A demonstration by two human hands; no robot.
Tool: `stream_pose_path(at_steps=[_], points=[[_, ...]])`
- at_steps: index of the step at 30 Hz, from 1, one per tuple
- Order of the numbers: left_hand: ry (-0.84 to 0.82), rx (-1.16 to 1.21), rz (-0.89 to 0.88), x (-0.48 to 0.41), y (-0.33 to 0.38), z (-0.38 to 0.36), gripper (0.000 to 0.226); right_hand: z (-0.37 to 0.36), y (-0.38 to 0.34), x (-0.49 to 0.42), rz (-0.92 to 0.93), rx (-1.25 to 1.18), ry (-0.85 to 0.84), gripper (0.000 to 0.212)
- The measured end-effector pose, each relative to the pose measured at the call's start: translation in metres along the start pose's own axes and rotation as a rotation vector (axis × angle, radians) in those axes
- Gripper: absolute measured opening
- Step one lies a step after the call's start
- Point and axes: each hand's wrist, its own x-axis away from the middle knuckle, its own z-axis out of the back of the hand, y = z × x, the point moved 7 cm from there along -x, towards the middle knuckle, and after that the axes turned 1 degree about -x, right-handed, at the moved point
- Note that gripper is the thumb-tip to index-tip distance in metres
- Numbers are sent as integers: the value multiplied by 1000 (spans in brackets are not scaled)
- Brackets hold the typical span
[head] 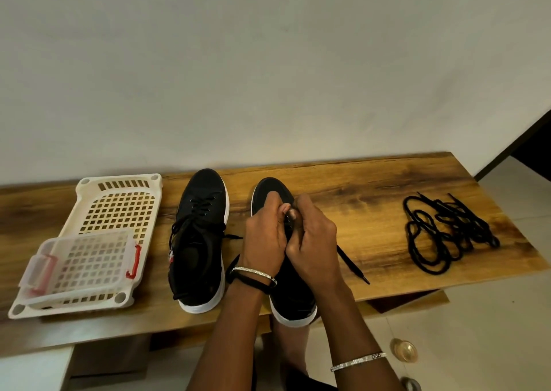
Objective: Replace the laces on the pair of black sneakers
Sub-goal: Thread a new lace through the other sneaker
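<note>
Bangled forearms reach up from the bottom edge, bringing the left hand [264,238] and right hand [314,238] together over one sneaker [293,310], which stands toe-away on the table [357,187], handy for working its eyelets. Both hands curl their fingers, seemingly pinching its lace [353,267], whose end trails off to the right. They hide the eyelets. The other sneaker [199,241] stands laced alongside, and the spare laces [447,232] lie well apart.

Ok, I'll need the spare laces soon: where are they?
Head view: the spare laces lie coiled at the table's right end, right of the right-hand sneaker.
</note>
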Motion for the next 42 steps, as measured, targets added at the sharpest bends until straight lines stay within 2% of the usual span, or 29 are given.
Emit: stream_pose_path(at_steps=[2, 3, 6, 7, 9, 12, 19, 23, 25, 27, 29, 31, 33, 34, 37, 40, 42], points=[[7, 28, 52, 0, -7, 1, 32, 1, 5, -1, -58, -3, 14, 15], [15, 113, 136, -1, -16, 2, 32, 2, 13, -2, -145, -50, 20, 17], [1, 512, 416, 0, -39, 2, 31, 3, 50, 1, -605, -544, 96, 26], [1, 572, 453, 0, -42, 3, 30, 1, 57, 4, -727, -726, 123, 28], [-6, 627, 483, 0, -45, 3, 30, -4, 63, 8, -855, -963, 158, 31], [11, 602, 480, -1, -45, 1, 30, -6, 62, 8, -862, -1025, 174, 31], [13, 435, 397, -3, -27, 6, 26, -2, 54, 6, -770, -852, 210, 29], [-62, 497, 413, 0, -32, 16, 31, 6, 52, 5, -797, -909, 63, 21], [-55, 442, 412, 4, -41, 28, 34, 14, 53, 5, -802, -870, 29, 13], [-38, 324, 365, 9, -45, 40, 34, 21, 57, 5, -802, -756, 29, 12], [-95, 163, 285, 11, -45, 41, 28, 25, 62, 4, -779, -594, -7, 20], [-192, -14, 204, 10, -42, 34, 12, 28, 65, 5, -746, -436, -117, 25], [-312, -148, 159, 12, -40, 25, 14, 28, 62, 9, -730, -371, -281, 18], [-368, -199, 156, 13, -40, 23, 19, 28, 60, 12, -730, -380, -366, 15], [-446, -310, 171, 17, -40, 19, 27, 30, 59, 22, -760, -402, -525, 25], [-431, -379, 182, 13, -38, 21, 11, 36, 59, 27, -773, -420, -559, 19], [-436, -378, 190, 10, -40, 20, 10, 41, 56, 26, -743, -446, -538, 11]])
